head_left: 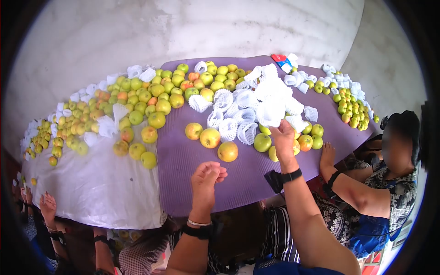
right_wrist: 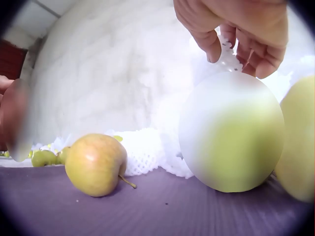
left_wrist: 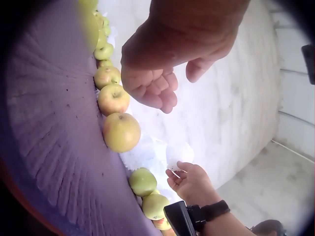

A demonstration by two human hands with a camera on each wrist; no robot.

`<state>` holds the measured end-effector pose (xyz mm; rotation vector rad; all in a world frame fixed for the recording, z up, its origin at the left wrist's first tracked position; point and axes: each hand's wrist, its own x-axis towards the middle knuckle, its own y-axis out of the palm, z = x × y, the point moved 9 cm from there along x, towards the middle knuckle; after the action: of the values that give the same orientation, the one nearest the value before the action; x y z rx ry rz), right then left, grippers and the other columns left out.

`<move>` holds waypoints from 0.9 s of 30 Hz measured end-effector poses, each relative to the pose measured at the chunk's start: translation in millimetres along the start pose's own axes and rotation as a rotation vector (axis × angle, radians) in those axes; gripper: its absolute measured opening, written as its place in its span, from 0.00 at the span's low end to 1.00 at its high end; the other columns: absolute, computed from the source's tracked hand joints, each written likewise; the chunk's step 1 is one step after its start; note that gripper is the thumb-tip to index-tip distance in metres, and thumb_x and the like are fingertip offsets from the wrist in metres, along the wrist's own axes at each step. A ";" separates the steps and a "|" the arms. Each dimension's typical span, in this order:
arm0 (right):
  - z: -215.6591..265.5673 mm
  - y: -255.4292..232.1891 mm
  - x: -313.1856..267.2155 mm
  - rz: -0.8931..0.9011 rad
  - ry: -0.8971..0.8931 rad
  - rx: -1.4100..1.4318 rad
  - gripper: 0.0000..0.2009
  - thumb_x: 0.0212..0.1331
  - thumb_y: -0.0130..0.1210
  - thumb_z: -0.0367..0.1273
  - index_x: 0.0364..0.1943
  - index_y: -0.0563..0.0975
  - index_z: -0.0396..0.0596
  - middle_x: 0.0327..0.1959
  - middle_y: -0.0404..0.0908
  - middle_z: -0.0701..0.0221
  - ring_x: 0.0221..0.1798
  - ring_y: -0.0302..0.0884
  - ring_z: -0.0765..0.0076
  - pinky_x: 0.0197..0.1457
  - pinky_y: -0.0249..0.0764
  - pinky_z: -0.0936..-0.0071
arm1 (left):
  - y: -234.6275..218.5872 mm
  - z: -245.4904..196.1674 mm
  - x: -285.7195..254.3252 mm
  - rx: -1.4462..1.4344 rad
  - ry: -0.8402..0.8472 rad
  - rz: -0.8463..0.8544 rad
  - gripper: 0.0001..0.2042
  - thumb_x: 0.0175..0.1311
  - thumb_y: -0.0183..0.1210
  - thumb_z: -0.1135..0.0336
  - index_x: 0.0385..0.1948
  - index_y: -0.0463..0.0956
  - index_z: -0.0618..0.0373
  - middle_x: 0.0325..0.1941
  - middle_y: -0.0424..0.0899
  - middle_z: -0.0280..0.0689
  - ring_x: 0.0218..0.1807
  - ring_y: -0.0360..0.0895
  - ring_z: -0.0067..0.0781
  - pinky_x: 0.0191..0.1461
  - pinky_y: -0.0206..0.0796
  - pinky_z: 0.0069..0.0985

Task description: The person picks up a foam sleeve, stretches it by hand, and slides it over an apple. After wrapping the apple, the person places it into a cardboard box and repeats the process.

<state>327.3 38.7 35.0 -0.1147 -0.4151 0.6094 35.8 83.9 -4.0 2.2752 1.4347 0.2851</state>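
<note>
My right hand pinches a white foam fruit net at the near edge of the net pile. In the right wrist view, the thumb and fingers grip the lacy foam just above a green apple, part of which is blurred. My left hand hovers over the near part of the purple mat, its fingers loosely curled around nothing. Just beyond it lies a yellow-red apple, with another apple behind. Green apples lie beside and under the right hand.
A heap of foam nets covers the middle of the purple mat. Many apples spread across the left, partly on a white sheet. At the right sits another person, whose hand rests at the mat's edge. A wall stands behind.
</note>
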 end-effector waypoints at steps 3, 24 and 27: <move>30.8 25.2 -45.1 0.197 0.204 0.541 0.13 0.50 0.51 0.19 0.42 0.76 0.40 0.37 0.79 0.75 0.38 0.74 0.82 0.40 0.70 0.82 | 3.7 -4.7 -1.2 -0.039 -0.012 -0.001 0.10 0.62 0.52 0.66 0.42 0.71 0.61 0.37 0.79 0.39 0.37 0.77 0.28 0.41 0.68 0.21; 38.6 84.7 -120.2 0.407 0.072 0.576 0.12 0.46 0.55 0.17 0.33 0.70 0.46 0.36 0.69 0.77 0.40 0.66 0.83 0.46 0.64 0.83 | 13.0 -25.5 -3.0 0.173 0.271 0.033 0.15 0.46 0.56 0.81 0.38 0.67 0.62 0.36 0.74 0.34 0.40 0.73 0.20 0.46 0.67 0.20; 34.4 68.5 -113.7 0.303 0.045 0.348 0.11 0.49 0.53 0.17 0.34 0.70 0.46 0.33 0.69 0.78 0.38 0.66 0.85 0.40 0.66 0.86 | 21.6 -19.5 -5.1 0.123 0.234 0.045 0.14 0.46 0.57 0.81 0.36 0.67 0.61 0.34 0.73 0.32 0.38 0.72 0.18 0.42 0.66 0.18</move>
<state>192.5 28.4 11.8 0.1440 -0.2443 0.9672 43.3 76.2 23.5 2.4418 1.5545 0.5039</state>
